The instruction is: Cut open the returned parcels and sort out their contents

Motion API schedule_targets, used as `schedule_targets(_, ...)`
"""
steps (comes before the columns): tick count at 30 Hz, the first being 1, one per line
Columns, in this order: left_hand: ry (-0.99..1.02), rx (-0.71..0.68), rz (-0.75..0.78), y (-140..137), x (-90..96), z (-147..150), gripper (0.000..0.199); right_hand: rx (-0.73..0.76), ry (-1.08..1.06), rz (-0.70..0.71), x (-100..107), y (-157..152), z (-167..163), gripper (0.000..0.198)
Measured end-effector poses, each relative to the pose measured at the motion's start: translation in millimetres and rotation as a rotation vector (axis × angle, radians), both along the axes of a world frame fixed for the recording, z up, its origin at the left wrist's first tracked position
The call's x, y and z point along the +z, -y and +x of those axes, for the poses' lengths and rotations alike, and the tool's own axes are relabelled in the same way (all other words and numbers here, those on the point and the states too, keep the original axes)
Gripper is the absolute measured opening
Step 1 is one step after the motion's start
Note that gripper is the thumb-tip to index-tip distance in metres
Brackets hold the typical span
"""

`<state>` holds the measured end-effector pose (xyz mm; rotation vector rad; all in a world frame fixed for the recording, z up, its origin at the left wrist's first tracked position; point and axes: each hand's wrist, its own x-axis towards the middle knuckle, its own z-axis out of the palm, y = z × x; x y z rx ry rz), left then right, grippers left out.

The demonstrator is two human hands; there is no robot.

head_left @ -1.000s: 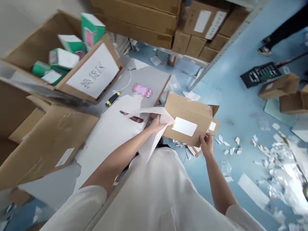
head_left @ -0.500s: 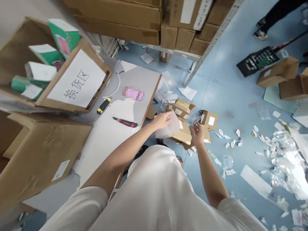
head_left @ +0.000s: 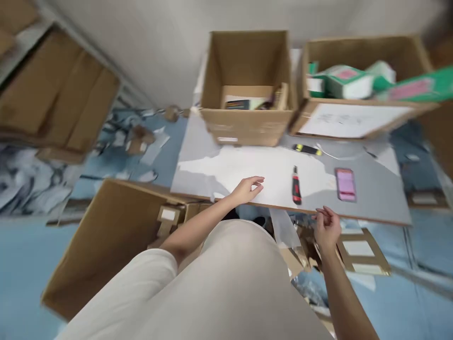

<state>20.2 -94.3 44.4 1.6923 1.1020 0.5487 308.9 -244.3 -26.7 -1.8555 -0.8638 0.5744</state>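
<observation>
My left hand [head_left: 247,190] is over the front part of the white table [head_left: 226,163], fingers stretched and thumb apart, holding nothing. My right hand [head_left: 327,227] is by the table's front edge, fingers loosely bent with nothing visible in them. Between the hands lies a red and black utility knife [head_left: 296,188]. Farther back is a yellow and black utility knife [head_left: 307,149]. A phone with a pink screen [head_left: 346,184] rests beyond my right hand. Below the edge, a translucent plastic sheet [head_left: 284,229] hangs or lies above cardboard pieces.
An open cardboard box [head_left: 244,127] with a few items stands at the table's back. Beside it, another box [head_left: 300,125] holds several green and white packages. A large open carton [head_left: 106,245] stands on the floor at left. Flattened cardboard [head_left: 364,250] lies at lower right.
My view has swung left to face the table. My left hand has come away from the translucent sheet and moved over the table; my right hand has come to the table edge.
</observation>
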Motion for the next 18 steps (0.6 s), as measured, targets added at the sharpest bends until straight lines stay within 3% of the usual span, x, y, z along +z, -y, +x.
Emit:
schedule_targets(4, 0.035, 0.451, 0.026, 12.3, -2.2, -111.6, 0.035, 0.455, 0.082, 0.048, 27.2, -116.1, -83.5, 0.042)
schedule_targets(7, -0.064, 0.755, 0.108, 36.3, -16.1, -192.7, 0.032, 0.839, 0.129, 0.065, 49.4, -180.3, -188.6, 0.038)
schedule_targets(9, -0.172, 0.940, 0.120, 56.3, -30.8, -244.0, 0.031, 1.107, 0.141, 0.064, 57.1, -206.3, -270.1, 0.035)
schedule_targets(13, -0.368, 1.183, -0.078, 110.9, -65.3, -333.0, 0.037, 1.617, 0.246, -0.074, 50.9, -215.6, -422.3, 0.038)
schedule_targets(16, -0.550, 1.189, -0.403, 170.6, -86.8, -375.0, 0.048, 2.040, 0.546, -0.171, 35.5, -199.5, -506.0, 0.041)
schedule_targets(18, -0.572, 1.217, -0.666, 215.3, -97.3, -387.0, 0.054, 2.295, 0.778, -0.188, 20.8, -185.8, -548.2, 0.042)
